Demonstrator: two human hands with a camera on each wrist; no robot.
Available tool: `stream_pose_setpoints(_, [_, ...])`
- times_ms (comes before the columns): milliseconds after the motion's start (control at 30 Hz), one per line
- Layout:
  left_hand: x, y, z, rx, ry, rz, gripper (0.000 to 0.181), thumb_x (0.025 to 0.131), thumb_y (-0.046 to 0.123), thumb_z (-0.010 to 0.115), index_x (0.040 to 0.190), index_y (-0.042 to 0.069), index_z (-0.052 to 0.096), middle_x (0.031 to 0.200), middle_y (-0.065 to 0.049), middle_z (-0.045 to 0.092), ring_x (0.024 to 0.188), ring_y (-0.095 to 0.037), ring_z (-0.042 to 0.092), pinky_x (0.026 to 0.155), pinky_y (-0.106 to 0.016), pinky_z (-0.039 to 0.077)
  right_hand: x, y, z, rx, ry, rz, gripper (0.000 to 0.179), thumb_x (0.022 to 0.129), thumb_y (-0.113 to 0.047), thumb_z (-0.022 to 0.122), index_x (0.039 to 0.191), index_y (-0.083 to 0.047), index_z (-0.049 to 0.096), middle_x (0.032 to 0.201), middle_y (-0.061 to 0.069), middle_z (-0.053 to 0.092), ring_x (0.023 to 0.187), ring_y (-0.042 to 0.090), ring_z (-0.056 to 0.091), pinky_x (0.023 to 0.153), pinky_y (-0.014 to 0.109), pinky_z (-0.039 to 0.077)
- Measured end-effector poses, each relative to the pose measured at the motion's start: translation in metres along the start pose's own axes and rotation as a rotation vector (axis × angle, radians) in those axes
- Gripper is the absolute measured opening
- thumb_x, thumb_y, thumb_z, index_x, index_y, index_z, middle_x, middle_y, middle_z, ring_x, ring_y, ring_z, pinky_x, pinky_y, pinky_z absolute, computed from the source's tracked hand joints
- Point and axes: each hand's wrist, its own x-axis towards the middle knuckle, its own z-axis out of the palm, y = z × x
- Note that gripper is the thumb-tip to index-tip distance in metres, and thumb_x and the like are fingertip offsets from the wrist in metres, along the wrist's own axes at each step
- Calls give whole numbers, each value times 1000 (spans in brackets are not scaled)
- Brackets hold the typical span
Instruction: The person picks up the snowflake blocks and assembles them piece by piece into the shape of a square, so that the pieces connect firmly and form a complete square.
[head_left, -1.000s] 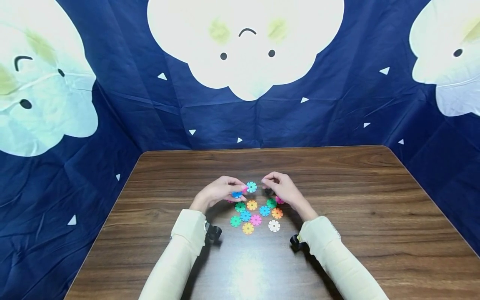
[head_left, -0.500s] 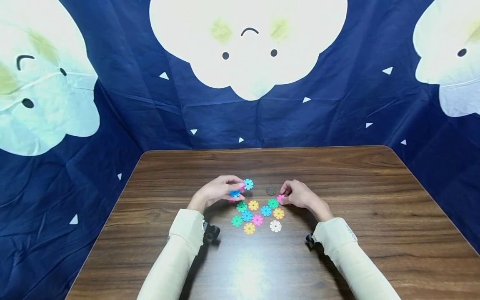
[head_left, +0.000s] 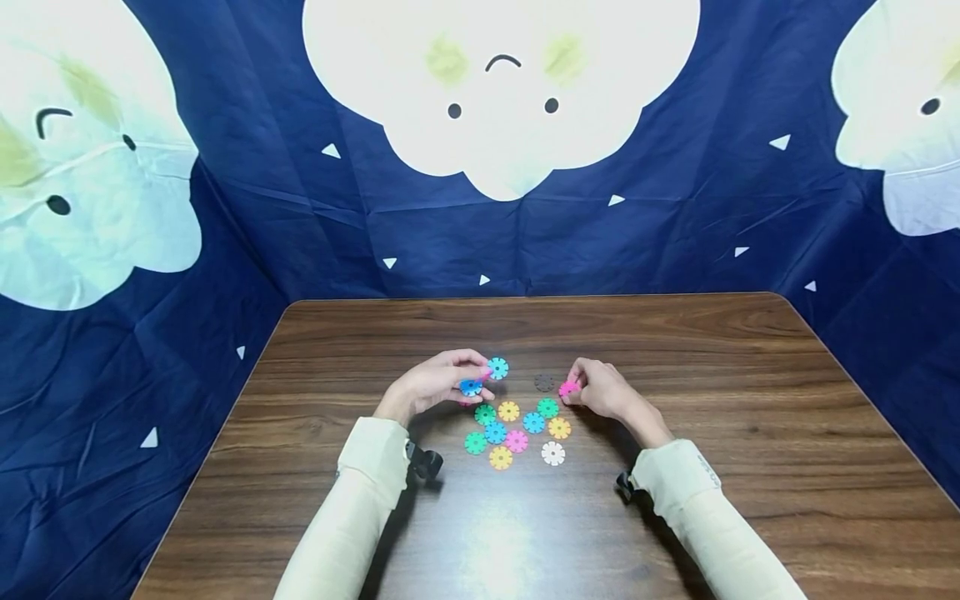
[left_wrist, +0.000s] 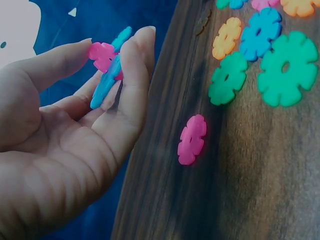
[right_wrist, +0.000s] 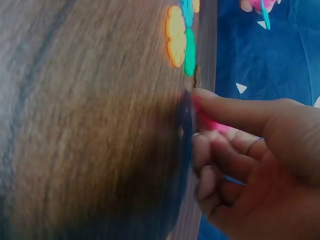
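In the head view my left hand (head_left: pixel 435 383) pinches a small joined piece of plastic snowflake discs. A light blue disc (head_left: pixel 497 368) sticks out past its fingertips and a blue disc (head_left: pixel 470 387) sits lower. Between these two, the left wrist view shows a pink disc (left_wrist: pixel 104 56) slotted into them. My right hand (head_left: pixel 604 390) pinches another pink disc (head_left: pixel 569 388) between thumb and fingers, right of the loose discs. In the right wrist view its fingers partly cover that disc.
Loose discs lie on the wooden table (head_left: pixel 750 400) between my hands: green (head_left: pixel 547 407), orange (head_left: pixel 559 428), white (head_left: pixel 553 453), dark (head_left: pixel 543 382) and several more. A pink one (left_wrist: pixel 192 140) lies below my left hand. Blue cloth (head_left: pixel 450 242) hangs behind the table.
My right hand has moved right and toward me from beside the joined discs, and has picked up a pink disc from the table. My left hand has stayed almost in place.
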Motion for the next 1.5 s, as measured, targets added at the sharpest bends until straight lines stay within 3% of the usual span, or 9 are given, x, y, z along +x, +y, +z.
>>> stream_pose_setpoints(133, [1, 0, 2, -34, -1, -11, 20, 98, 16, 54, 113, 3, 53, 130, -32, 50, 90, -19, 70, 75, -25, 56, 2, -2, 2, 82, 73, -70, 13, 85, -20, 73, 81, -13, 62, 70, 3, 64, 55, 15, 56, 60, 27, 45])
stream_pose_setpoints(367, [3, 3, 10, -59, -21, -23, 20, 100, 21, 51, 109, 4, 51, 129, -32, 53, 82, -16, 70, 70, -23, 55, 4, -15, 8, 202, 177, -203, 4, 87, -24, 70, 90, -22, 71, 84, -6, 72, 73, 12, 62, 69, 29, 50])
stream_pose_setpoints(700, [4, 10, 22, -15, -17, -38, 16, 102, 20, 45, 106, 6, 52, 113, -23, 64, 79, -16, 70, 67, -24, 55, 4, -23, 14, 385, 203, -243, 10, 88, -22, 69, 97, -17, 70, 88, 2, 73, 79, 36, 64, 64, 23, 50])
stream_pose_setpoints(1100, [6, 10, 27, 10, -31, -32, 16, 102, 19, 46, 103, 5, 53, 96, -12, 65, 75, -14, 66, 68, -25, 52, -1, -28, 20, 365, 212, -291, 12, 88, -10, 68, 99, -5, 70, 87, 16, 72, 71, 31, 62, 59, 21, 48])
stream_pose_setpoints(1333, [7, 9, 30, -5, -23, -27, 15, 102, 18, 46, 100, 5, 54, 89, -7, 64, 72, -12, 61, 69, -24, 49, -2, -27, 23, 360, 223, -319, 9, 86, -24, 71, 93, -18, 72, 86, 0, 73, 68, 27, 62, 56, 23, 47])
stream_pose_setpoints(1500, [8, 9, 32, -11, 13, -27, 14, 100, 16, 49, 95, 5, 56, 84, -5, 62, 71, -11, 61, 70, -25, 52, -4, -26, 25, 346, 233, -362, 8, 86, -27, 71, 91, -21, 72, 86, -4, 73, 67, 21, 61, 57, 24, 48])
